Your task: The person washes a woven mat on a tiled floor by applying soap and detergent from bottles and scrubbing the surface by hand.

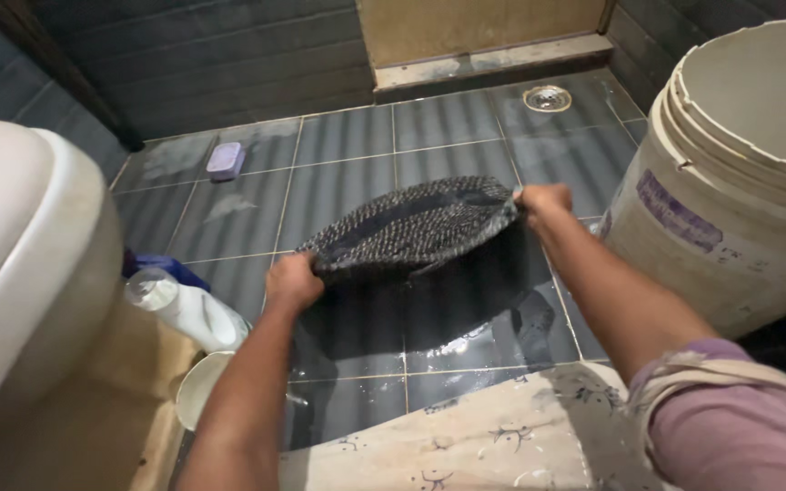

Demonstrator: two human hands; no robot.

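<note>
Both hands were on the dark woven mat (411,229), held up off the wet tiled floor (347,145), roughly mid-frame. Left hand (291,282) was fisted tight on the mat's near-left edge; right hand (543,205) was clamped on its far-right edge. Mat was stretched betw. the two, slightly tilted, right side higher. Underside in shadow, so can't tell the texture there.

Floor directly below the mat looked wet & glossy, w/ reflections; tiles farther back were drier w/ pale smears.

Around it:
- big off-white bucket (730,173) at right, just beside the right forearm, purple label on its side
- white toilet (20,264) at left edge
- white bottle (188,311) lying tilted next to the toilet base, blue item (161,265) just behind it
- small lilac soap box (226,161) on the floor near the far wall, well apart from the mat
- round floor drain (547,97) at far right corner
- patterned pale cloth (466,441) at bottom of frame, near the person
</note>
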